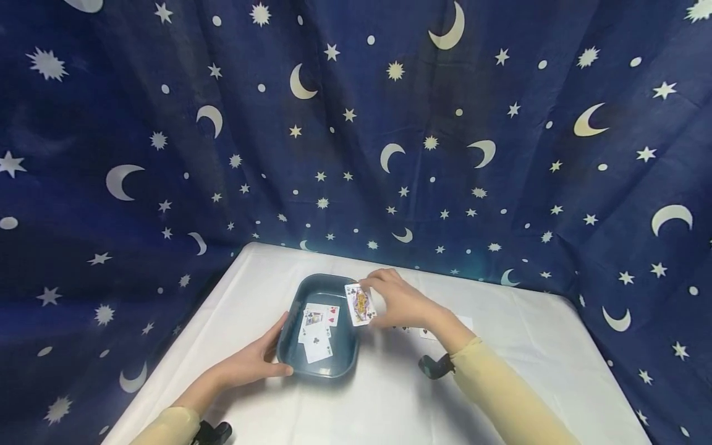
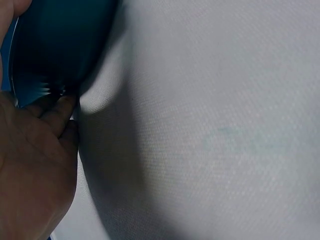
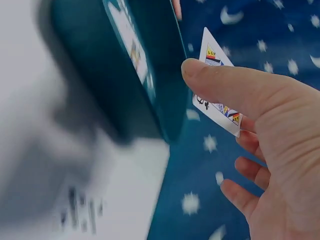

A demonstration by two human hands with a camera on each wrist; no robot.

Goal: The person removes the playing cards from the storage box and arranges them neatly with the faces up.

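A dark teal tray (image 1: 346, 352) with rounded corners stands on the white-covered table. My left hand (image 1: 253, 358) holds it at the left side, thumb by the near corner and fingers along the outer wall. In the left wrist view the fingers (image 2: 59, 116) reach against the tray's underside. Several playing cards (image 1: 318, 349) lie face up and overlapping inside. Over the tray's right rim, my right hand (image 1: 400, 300) pinches a playing card (image 1: 360, 304), a face card with club marks. The right wrist view shows the thumb (image 3: 210, 80) across that card, the other fingers loosely bent.
More playing cards (image 1: 427, 334) lie on the table right of the tray, partly hidden by the right forearm. The white cloth (image 1: 517, 371) covers the table to its edges. A dark blue curtain (image 1: 356, 148) with moons and stars hangs behind and at the sides.
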